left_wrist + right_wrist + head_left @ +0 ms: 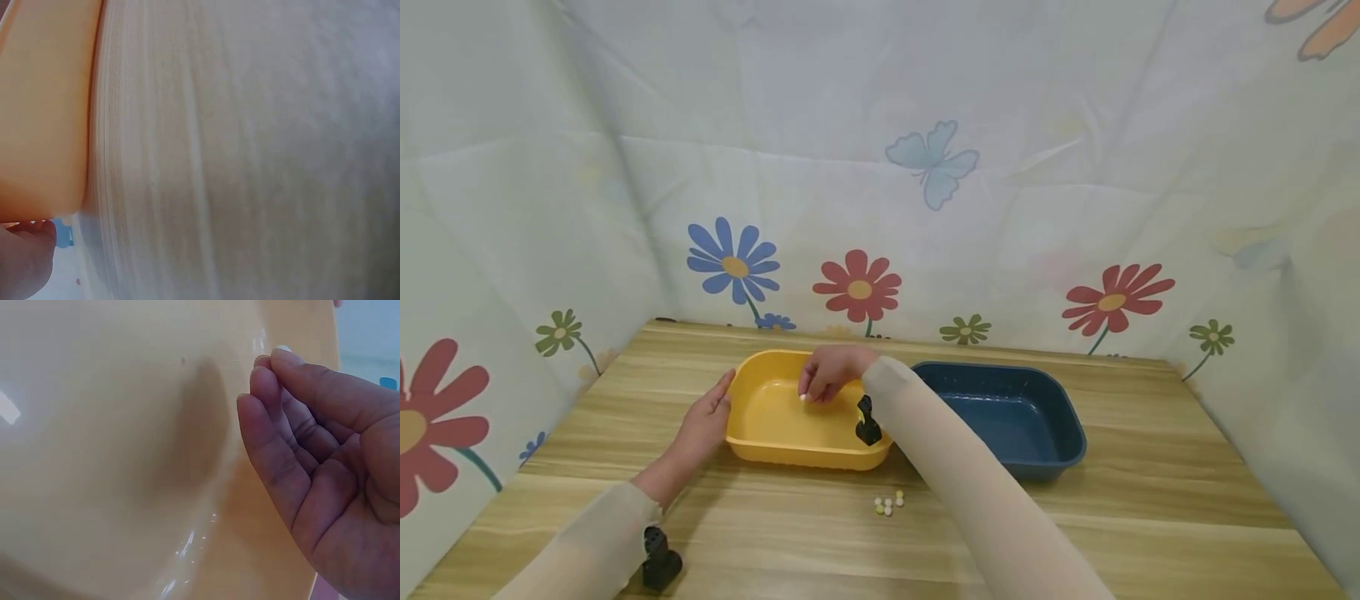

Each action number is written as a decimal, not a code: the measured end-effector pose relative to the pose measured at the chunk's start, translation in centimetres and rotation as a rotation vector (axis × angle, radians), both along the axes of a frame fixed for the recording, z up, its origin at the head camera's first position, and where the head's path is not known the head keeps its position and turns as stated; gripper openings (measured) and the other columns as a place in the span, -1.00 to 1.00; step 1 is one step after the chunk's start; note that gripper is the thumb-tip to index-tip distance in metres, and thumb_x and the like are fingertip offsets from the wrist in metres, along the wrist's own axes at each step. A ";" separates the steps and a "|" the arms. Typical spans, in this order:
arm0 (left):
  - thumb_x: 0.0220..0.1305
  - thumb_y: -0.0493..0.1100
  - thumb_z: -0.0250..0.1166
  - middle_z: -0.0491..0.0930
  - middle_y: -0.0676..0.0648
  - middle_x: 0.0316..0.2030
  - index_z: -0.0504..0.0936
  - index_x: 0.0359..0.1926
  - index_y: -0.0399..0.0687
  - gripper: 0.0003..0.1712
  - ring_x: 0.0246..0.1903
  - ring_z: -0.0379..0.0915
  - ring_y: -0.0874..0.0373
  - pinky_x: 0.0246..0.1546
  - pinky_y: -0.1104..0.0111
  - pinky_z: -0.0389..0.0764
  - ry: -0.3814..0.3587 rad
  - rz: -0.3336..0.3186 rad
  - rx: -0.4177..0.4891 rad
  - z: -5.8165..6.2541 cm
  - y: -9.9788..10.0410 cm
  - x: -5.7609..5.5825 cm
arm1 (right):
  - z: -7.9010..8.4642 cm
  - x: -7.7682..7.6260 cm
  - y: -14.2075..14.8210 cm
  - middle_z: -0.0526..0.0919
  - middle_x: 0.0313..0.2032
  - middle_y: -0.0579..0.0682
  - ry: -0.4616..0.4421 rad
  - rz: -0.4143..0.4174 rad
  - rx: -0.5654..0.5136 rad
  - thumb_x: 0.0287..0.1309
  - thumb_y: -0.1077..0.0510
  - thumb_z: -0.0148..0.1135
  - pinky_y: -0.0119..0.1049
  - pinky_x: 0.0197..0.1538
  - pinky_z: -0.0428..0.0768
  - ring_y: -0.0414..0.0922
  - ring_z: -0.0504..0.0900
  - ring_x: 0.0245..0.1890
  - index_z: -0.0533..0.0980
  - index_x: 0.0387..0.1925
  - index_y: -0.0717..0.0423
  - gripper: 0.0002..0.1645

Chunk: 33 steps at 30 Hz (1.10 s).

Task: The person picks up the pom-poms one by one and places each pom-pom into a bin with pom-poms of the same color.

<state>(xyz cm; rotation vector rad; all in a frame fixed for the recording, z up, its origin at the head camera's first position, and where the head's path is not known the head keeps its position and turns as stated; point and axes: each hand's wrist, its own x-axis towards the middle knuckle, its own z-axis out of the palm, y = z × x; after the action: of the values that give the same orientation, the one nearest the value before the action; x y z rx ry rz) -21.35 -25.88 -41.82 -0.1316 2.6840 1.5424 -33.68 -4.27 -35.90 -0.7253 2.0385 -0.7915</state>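
Note:
Over the inside of a yellow plastic basin point(775, 443), my right hand point(833, 372) pinches a small round white piece point(803, 397) between thumb and fingertips. In the right wrist view, the thumb and fingers of that hand point(331, 444) meet beside the basin's inner wall, and a shadow falls on the floor below. My left hand point(703, 421) rests against the basin's left side, fingers stretched along the outer wall up to the rim. Only a bit of the left hand point(28, 256) shows at the lower left of the left wrist view, by the basin wall point(44, 112).
A dark blue basin point(1000, 417) stands right of the yellow one, partly behind my right sleeve point(970, 467). Several small white and yellow round pieces point(888, 503) lie on the wooden table point(775, 542) in front of the basins. A flower-printed cloth point(820, 192) hangs behind the table.

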 end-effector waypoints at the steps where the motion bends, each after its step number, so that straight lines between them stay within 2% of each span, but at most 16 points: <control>1: 0.63 -0.27 -0.30 -0.20 -0.27 0.62 -0.16 0.60 -0.30 -0.37 0.63 -0.28 -0.26 0.67 -0.07 -0.10 0.000 0.002 -0.002 0.1 0.0 0.0 | 0.0 0.0 -0.1 0.62 -0.37 -0.01 -0.002 0.000 0.005 0.37 0.35 0.19 -0.22 0.09 0.77 -0.13 0.59 -0.34 0.58 -0.06 0.41 -0.81; 5: 0.63 -0.26 -0.29 -0.19 -0.28 0.62 -0.14 0.60 -0.31 -0.37 0.63 -0.27 -0.27 0.67 -0.08 -0.10 0.010 0.002 -0.009 0.2 0.1 0.1 | -0.1 0.3 -0.2 0.62 -0.36 -0.01 -0.002 0.004 0.031 0.38 0.35 0.19 -0.11 0.26 0.72 -0.14 0.60 -0.34 0.57 0.00 0.44 -0.76; 9: 0.62 -0.25 -0.28 -0.17 -0.32 0.61 -0.12 0.60 -0.33 -0.36 0.62 -0.26 -0.31 0.66 -0.10 -0.12 0.042 0.006 0.001 0.0 0.1 0.1 | -0.3 0.5 -0.4 0.62 -0.35 -0.02 0.007 0.013 0.049 0.38 0.33 0.20 -0.09 0.28 0.70 -0.16 0.60 -0.34 0.57 0.00 0.44 -0.75; 13: 0.61 -0.22 -0.28 -0.14 -0.33 0.60 -0.09 0.59 -0.34 -0.36 0.61 -0.22 -0.31 0.65 -0.10 -0.08 0.064 0.031 0.004 -0.1 0.1 0.2 | -0.8 0.6 -0.6 0.61 -0.37 -0.02 -0.008 0.023 0.059 0.37 0.34 0.21 -0.22 0.11 0.76 -0.17 0.58 -0.36 0.58 -0.03 0.44 -0.78; 17: 0.62 -0.25 -0.29 -0.18 -0.29 0.62 -0.12 0.60 -0.31 -0.37 0.63 -0.26 -0.28 0.67 -0.08 -0.13 0.034 0.021 0.010 0.0 0.2 0.3 | -1.3 0.5 -0.7 0.60 -0.42 -0.03 -0.026 0.033 0.068 0.36 0.36 0.21 -0.40 -0.17 0.70 -0.19 0.56 -0.41 0.58 -0.09 0.42 -0.83; 21: 0.64 -0.26 -0.28 -0.18 -0.27 0.63 -0.12 0.61 -0.29 -0.38 0.63 -0.26 -0.26 0.68 -0.05 -0.12 0.010 0.021 -0.005 0.3 0.4 0.4 | -1.9 0.4 -0.8 0.61 -0.44 -0.05 -0.014 0.019 0.069 0.35 0.35 0.23 -0.46 -0.27 0.69 -0.20 0.58 -0.44 0.60 -0.17 0.35 -0.89; 24: 0.64 -0.26 -0.28 -0.18 -0.26 0.63 -0.12 0.61 -0.29 -0.38 0.63 -0.25 -0.26 0.68 -0.06 -0.11 0.005 0.024 -0.013 0.4 0.4 0.3 | -2.1 0.3 -0.9 0.62 -0.42 -0.06 0.005 0.010 0.070 0.35 0.34 0.24 -0.43 -0.20 0.74 -0.20 0.60 -0.42 0.61 -0.17 0.34 -0.89; 28: 0.64 -0.27 -0.29 -0.18 -0.27 0.62 -0.13 0.61 -0.30 -0.38 0.63 -0.26 -0.27 0.67 -0.07 -0.11 0.006 0.019 -0.012 0.2 0.3 0.1 | -2.3 0.3 -1.0 0.63 -0.38 -0.04 0.013 0.009 0.081 0.35 0.34 0.23 -0.35 -0.06 0.78 -0.19 0.60 -0.39 0.61 -0.06 0.38 -0.81; 31: 0.64 -0.26 -0.30 -0.19 -0.27 0.63 -0.14 0.61 -0.30 -0.38 0.63 -0.27 -0.26 0.67 -0.07 -0.11 0.000 0.017 -0.009 0.4 0.3 0.2 | -1.9 0.5 -0.9 0.62 -0.33 -0.02 0.008 0.017 0.089 0.37 0.34 0.21 -0.32 0.02 0.77 -0.18 0.59 -0.35 0.60 0.03 0.40 -0.73; 33: 0.64 -0.26 -0.30 -0.19 -0.26 0.63 -0.14 0.61 -0.29 -0.37 0.63 -0.27 -0.26 0.67 -0.07 -0.11 -0.002 0.021 -0.006 0.5 0.4 0.3 | -1.5 0.6 -0.7 0.61 -0.31 0.00 0.001 0.026 0.088 0.38 0.35 0.18 -0.25 0.14 0.75 -0.18 0.58 -0.32 0.57 0.08 0.41 -0.70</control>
<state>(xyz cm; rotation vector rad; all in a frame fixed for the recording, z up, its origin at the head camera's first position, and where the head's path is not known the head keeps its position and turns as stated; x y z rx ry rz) -21.07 -25.51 -41.32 -0.1628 2.6943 1.5394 -33.04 -5.01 -37.44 -0.7017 2.0468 -0.6824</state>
